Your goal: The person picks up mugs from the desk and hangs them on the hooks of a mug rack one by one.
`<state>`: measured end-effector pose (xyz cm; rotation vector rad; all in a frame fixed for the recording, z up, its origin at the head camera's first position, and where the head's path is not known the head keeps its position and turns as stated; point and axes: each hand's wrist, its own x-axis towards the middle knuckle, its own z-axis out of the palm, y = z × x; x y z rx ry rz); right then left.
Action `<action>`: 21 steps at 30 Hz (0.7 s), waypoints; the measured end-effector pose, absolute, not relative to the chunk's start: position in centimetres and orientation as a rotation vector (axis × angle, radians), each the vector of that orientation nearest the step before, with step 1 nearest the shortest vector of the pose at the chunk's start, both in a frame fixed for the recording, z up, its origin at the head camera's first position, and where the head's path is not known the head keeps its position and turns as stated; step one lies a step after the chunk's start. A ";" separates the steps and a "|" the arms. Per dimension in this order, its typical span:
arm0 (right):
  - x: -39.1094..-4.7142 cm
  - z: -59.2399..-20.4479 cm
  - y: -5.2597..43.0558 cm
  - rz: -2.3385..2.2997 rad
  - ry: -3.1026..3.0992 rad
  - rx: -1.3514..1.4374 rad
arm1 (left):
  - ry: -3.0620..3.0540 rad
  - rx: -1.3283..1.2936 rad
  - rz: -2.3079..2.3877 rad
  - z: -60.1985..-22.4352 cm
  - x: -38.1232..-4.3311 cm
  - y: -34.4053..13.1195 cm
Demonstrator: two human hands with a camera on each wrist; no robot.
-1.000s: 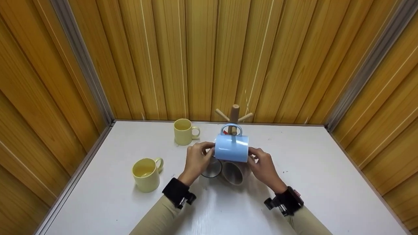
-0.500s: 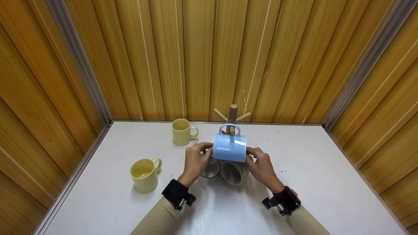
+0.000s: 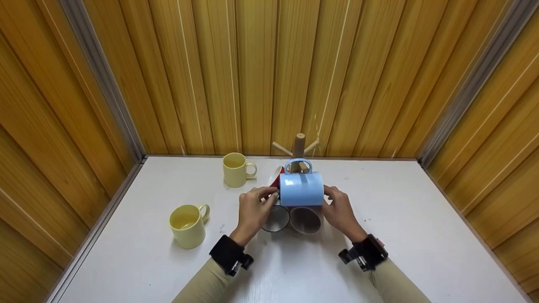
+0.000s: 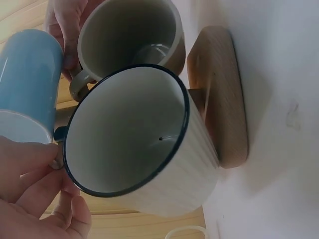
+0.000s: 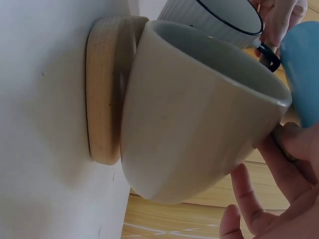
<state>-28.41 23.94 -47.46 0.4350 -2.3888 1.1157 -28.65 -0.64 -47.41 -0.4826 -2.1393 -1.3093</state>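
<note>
A wooden mug tree (image 3: 299,145) stands at the table's back, laden with mugs. On it a light blue mug (image 3: 301,189) hangs sideways, handle upward. Below hang a white ribbed mug (image 4: 134,134) with a dark rim and a beige mug (image 5: 199,114), mouths facing the person. My left hand (image 3: 254,210) pinches what looks like a peg tip beside the ribbed mug's dark handle. Opposite, my right hand (image 3: 340,212) pinches a peg tip by the beige mug, partly hidden by fingers. A red mug (image 3: 276,176) shows behind the left hand.
Two yellow mugs stand upright on the white table (image 3: 400,219): the nearer yellow mug (image 3: 188,231) at left, the farther yellow mug (image 3: 235,172) near the back edge. The tree's wooden base (image 4: 224,99) sits on the table. Wood-patterned walls (image 3: 252,75) enclose the back and sides.
The mug tree has turned slightly between my hands. The blue, ribbed and beige mugs have shifted right, and more of the red mug shows at left. Both hands keep their pinch.
</note>
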 end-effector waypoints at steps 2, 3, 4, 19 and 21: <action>-28.8 -47.4 24.0 1.125 -2.394 0.434 | -2.129 -0.468 -1.316 -47.5 -28.3 -0.6; -29.0 -47.4 24.0 1.125 -2.390 0.438 | -2.123 -0.464 -1.321 -47.5 -28.2 -0.6; -29.2 -47.5 24.0 1.122 -2.383 0.446 | -2.115 -0.460 -1.325 -47.6 -28.0 -0.6; -32.1 -48.3 24.6 1.010 -2.359 0.390 | -2.032 -0.550 -1.247 -48.7 -24.8 1.4; -32.5 -48.2 24.9 1.013 -2.369 0.395 | -2.025 -0.564 -1.233 -48.7 -24.4 1.8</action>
